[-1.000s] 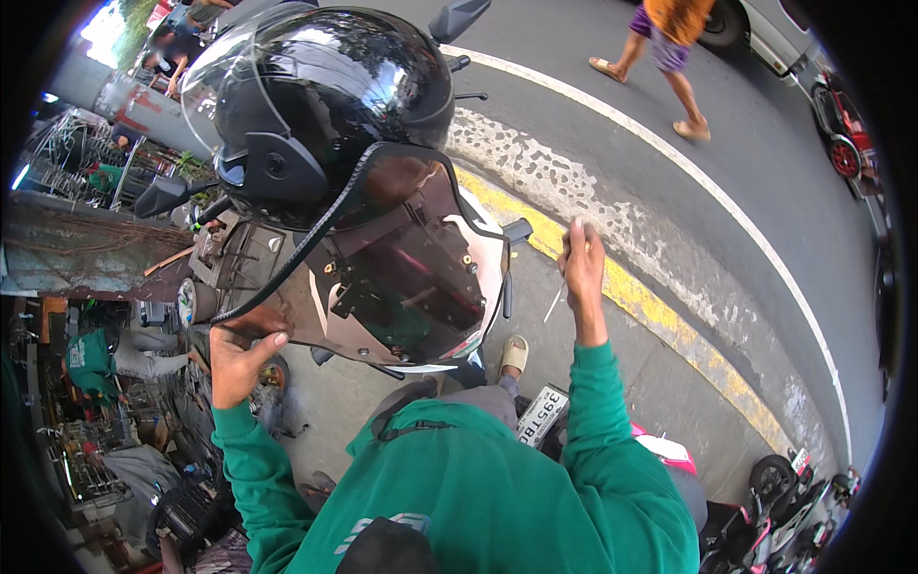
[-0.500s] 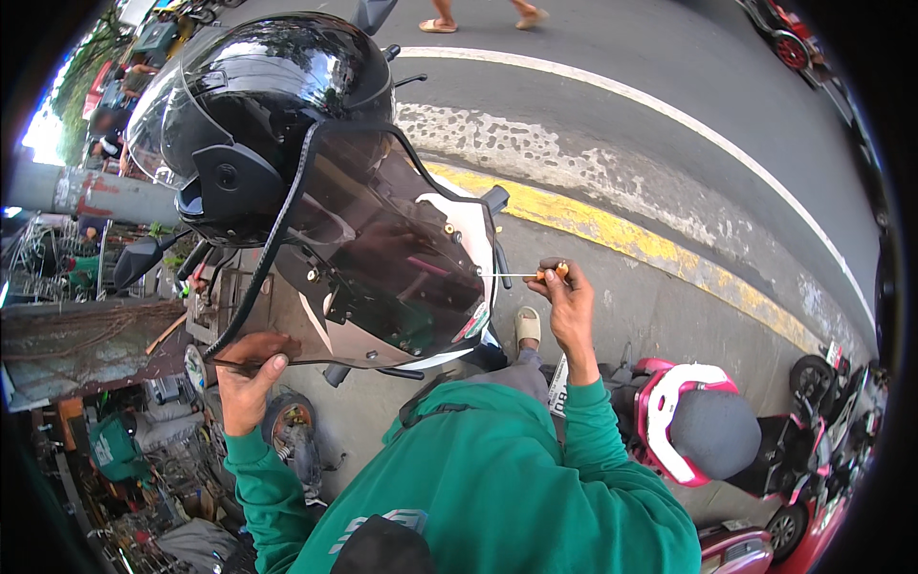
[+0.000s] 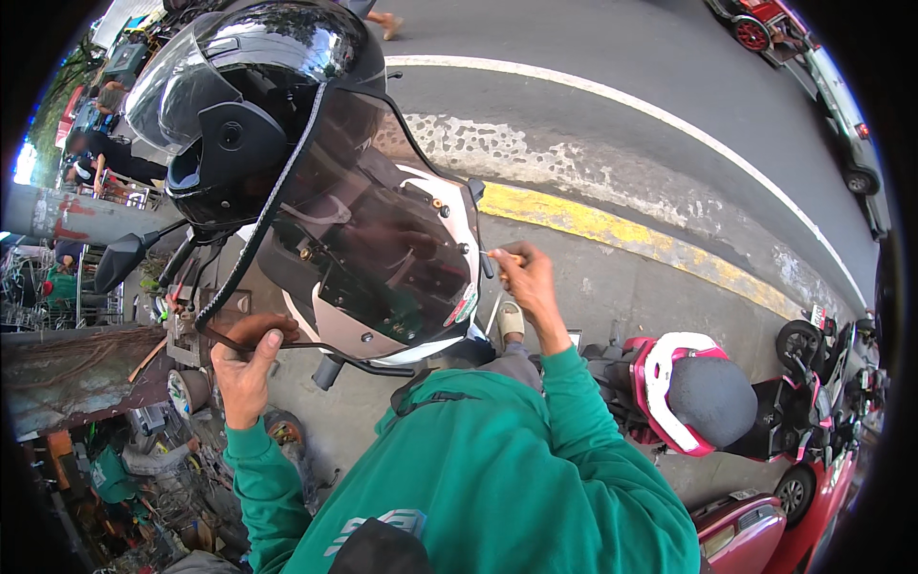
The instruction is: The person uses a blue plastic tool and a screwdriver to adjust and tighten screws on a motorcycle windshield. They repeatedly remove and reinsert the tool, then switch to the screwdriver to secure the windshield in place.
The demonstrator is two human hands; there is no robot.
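Note:
My left hand (image 3: pixel 247 368) grips the near-left corner of a tinted windshield (image 3: pixel 354 244) edged with black trim, thumb on top and fingers seen through the panel. The windshield lies over the front of a motorcycle with white fairing (image 3: pixel 462 230). Between the closed fingers of my right hand (image 3: pixel 531 292) is a screwdriver (image 3: pixel 517 259) with an orange handle. Its shaft points left at the windshield's right edge, close to a bolt (image 3: pixel 465 249); I cannot tell if the tip touches it. Beyond the panel sits a black helmet (image 3: pixel 287 57) with a clear visor.
A side mirror (image 3: pixel 121 260) sticks out on the left. Behind my right arm stands a pink motorcycle with a grey seat (image 3: pixel 712 402). A yellow curb line (image 3: pixel 593 220) borders the road, where vehicles stand at far right. Parts and clutter lie at lower left.
The view has shifted, and my right hand with the screwdriver is nearer the windshield's edge. My left hand keeps its hold on the corner. A passer-by on the road has moved left.

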